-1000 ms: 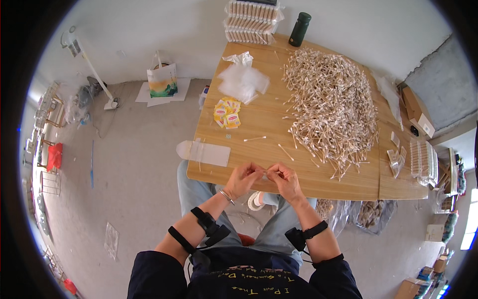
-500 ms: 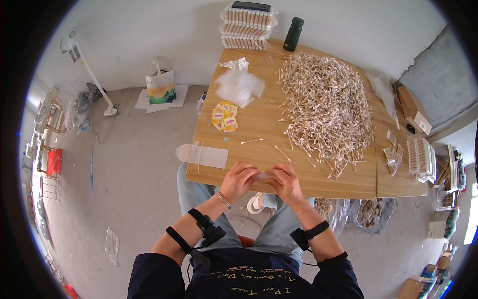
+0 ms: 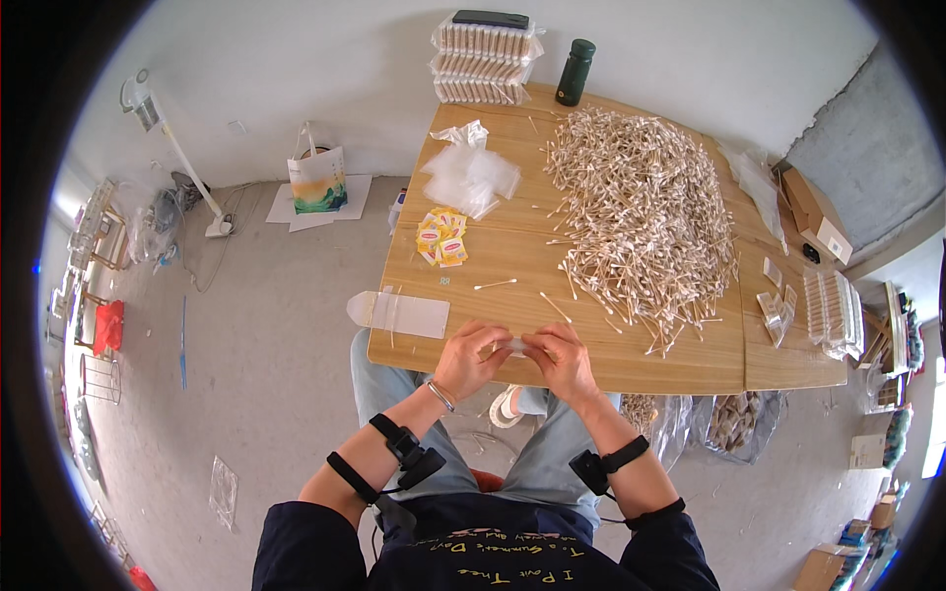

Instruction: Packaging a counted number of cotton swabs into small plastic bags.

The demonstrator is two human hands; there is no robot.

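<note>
Wooden table (image 3: 631,364), near edge toward the person. Big heap of cotton swabs (image 3: 641,212) on its right half, well apart from the hands. Left hand (image 3: 471,357) and right hand (image 3: 562,360) meet at the near edge, fingers pinched on a small clear packet (image 3: 516,345) between them. Flat clear bag (image 3: 399,313) overhangs the left edge.

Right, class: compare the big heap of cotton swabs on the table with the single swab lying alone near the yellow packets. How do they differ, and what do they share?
The heap of cotton swabs is a wide, tangled mound covering much of the table's right half; the single swab is one thin stick. In the heap, sticks cross at every angle; the single swab lies flat, apart from others. Both are pale sticks on the same wooden table.
</note>
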